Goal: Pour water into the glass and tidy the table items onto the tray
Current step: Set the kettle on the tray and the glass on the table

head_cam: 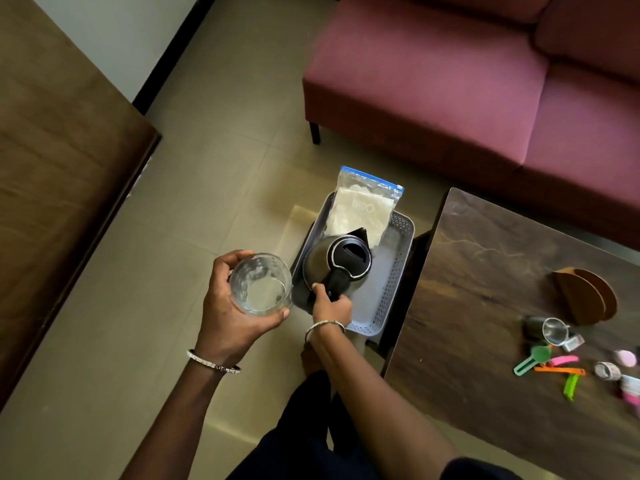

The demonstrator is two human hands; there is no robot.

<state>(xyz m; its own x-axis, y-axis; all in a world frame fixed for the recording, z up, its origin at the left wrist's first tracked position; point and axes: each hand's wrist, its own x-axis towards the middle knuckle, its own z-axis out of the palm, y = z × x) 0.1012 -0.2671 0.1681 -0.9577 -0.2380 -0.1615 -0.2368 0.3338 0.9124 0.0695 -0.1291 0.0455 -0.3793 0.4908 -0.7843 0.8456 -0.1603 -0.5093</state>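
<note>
Fingers [227, 262] of the left hand [232, 306] are curled round a clear, round glass [261, 284], with the thumb along its near side. The glass is held in the air just left of the tray [391, 282], mouth tilted toward the camera. A pale shallow layer shows at its base.

Fingers [320, 292] of the right hand [330, 308] are clamped on the black handle [336, 282] of an electric kettle [317, 261]. The kettle has a brushed steel body and a round black lid. It is inside the tray at the near end; whether it rests on the tray floor cannot be told.

The tray is a grey rectangular plastic basket with perforated walls. At its far end a clear zip bag [360, 209] with a blue seal and white contents leans over the rim.

Right of the tray stands a dark wood-grain table [485, 271]. It carries a brown wooden coaster holder [585, 296], a metal mesh strainer [554, 330], a green plastic scoop [533, 356] and coloured clips [557, 368].

Each wrist bears a thin metal bangle.
</note>
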